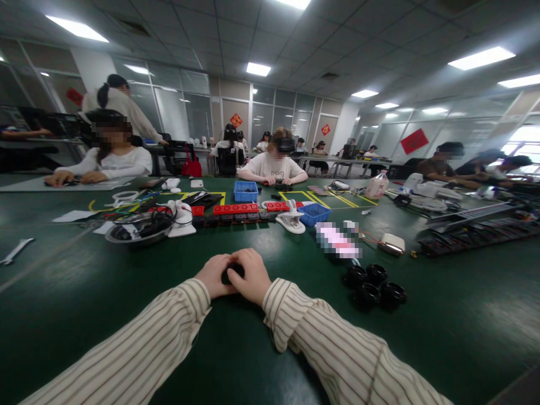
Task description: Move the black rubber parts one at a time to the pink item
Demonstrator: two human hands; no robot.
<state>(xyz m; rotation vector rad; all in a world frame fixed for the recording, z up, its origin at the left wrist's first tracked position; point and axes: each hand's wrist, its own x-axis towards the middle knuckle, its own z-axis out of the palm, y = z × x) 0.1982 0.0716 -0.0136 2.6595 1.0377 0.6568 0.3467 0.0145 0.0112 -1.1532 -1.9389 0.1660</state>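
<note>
Both hands meet over the green table in front of me, closed around a small black round part (233,273). My left hand (216,275) grips its left side, and my right hand (252,275) curls over it from the right with the thumb across the front. Most of the part is covered by fingers, so its exact kind is hidden. To the right of my hands, several black wheel-like parts (373,286) stand grouped on the table.
Beyond my hands runs a row of red and black strips (236,214), with blue bins (245,192) and a white clip-on device (291,218) near it. A metal bowl of black parts (135,232) sits left, a wrench (17,251) far left. Black racks (485,228) lie right. Co-workers sit across the table.
</note>
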